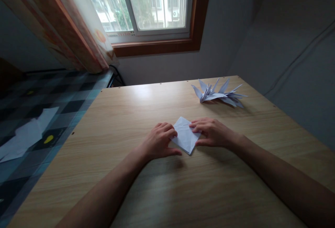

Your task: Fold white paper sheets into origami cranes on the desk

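Note:
A white sheet of paper (186,139), folded into a small diamond shape with a crease across its upper part, lies flat on the wooden table. At its left corner, my left hand (161,140) rests with the fingers bent and their tips touching the edge; the thumb is stretched out apart from them. From the right, my right hand (211,133) lays its fingers on the upper right edge of the paper, with the thumb apart near the lower right side. Neither hand is closed round the paper.
Several folded paper cranes (217,93) are bunched together at the back right of the wooden table (125,113). Left of it, loose white paper (28,135) lies on a checked cloth (75,99). A curtain (78,29) hangs beside the barred window (157,5).

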Tool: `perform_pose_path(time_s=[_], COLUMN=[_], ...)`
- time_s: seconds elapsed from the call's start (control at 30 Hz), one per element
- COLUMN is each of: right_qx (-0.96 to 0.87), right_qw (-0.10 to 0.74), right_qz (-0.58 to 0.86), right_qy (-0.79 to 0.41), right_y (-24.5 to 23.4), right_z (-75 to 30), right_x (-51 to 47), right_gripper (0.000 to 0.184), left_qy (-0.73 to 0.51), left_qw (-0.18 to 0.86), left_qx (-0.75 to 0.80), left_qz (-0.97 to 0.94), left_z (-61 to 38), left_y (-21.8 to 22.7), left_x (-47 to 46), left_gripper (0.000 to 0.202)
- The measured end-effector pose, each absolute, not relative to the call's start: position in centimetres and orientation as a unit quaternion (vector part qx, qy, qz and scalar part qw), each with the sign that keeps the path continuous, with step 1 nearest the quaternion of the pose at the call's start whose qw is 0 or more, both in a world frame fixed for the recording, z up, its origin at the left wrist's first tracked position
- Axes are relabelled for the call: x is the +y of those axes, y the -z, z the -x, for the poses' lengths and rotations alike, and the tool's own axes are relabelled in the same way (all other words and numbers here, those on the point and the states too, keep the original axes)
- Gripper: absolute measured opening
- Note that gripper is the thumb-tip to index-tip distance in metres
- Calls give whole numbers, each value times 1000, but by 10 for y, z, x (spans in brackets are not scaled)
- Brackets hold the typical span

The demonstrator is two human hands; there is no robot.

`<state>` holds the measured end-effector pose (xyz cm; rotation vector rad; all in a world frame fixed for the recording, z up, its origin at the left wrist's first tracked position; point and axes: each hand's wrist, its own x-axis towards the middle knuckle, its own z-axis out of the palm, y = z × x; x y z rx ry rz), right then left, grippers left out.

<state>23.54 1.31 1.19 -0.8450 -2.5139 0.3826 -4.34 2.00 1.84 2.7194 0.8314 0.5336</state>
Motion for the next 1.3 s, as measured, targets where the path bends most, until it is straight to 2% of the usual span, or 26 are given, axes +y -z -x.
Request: perform_pose_path(time_s=[0.27, 0.5, 0.7, 0.87, 0.93, 1.03, 1.17, 1.23, 1.3], right_qx=[-919, -917, -915, -912, -903, -861, -759, -765, -818], right_qw=[232, 207, 219, 229, 254, 358, 504, 503, 462], right_qz=[307, 323, 320, 319, 328, 358, 386, 351, 296], right_qy=[-83, -108, -108, -117, -114, -59, 144, 196, 174], right_y=[-14, -20, -19, -17, -14, -11, -14, -17, -19], right_z=[-239, -243, -243, -240, -236, -228, -217, -210, -201], right_x=[17, 18, 18, 17, 15, 10, -3, -12, -18], right_gripper=[14, 4, 15, 17, 19, 18, 9, 10, 11], left_qy=[-192, -190, -194, -191, -195, -201, -217, -236, -259], left_qw=[84, 76, 83, 32, 0, -47, -107, -127, -135], left_qx=[279, 279, 268, 249, 245, 255, 269, 272, 278], left_qz=[-937, -938, -940, -949, -950, -945, -932, -924, -915], left_z=[43, 42, 43, 42, 41, 41, 39, 37, 36], left_y=[-15, -15, -20, -21, -21, -21, -22, -23, -22], left_x=[21, 22, 20, 19, 18, 15, 12, 11, 10], left_gripper=[41, 38, 23, 16, 15, 15, 19, 19, 18])
